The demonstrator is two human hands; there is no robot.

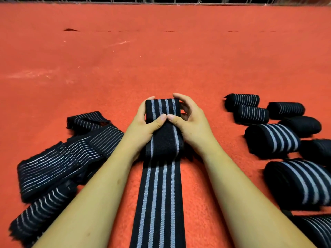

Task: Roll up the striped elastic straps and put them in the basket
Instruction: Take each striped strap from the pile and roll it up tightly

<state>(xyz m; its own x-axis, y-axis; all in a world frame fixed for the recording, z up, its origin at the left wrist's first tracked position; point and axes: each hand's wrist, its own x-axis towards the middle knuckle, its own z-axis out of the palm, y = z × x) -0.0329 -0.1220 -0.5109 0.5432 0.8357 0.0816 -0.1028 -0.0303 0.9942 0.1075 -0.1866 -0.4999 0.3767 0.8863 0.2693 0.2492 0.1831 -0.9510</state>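
The left hand [143,126] at 9 o'clock and right hand [191,122] at 3 o'clock both clasp the started roll [162,107] of the striped strap [159,194], whose unrolled length lies flat toward 6 o'clock; the wire edge at 12 o'clock is perhaps the basket [161,0].

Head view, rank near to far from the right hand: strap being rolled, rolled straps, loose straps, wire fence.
1. strap being rolled: gripped in the right hand.
2. rolled straps: just to its right.
3. loose straps: left, past the left hand.
4. wire fence: far edge of the red carpet.
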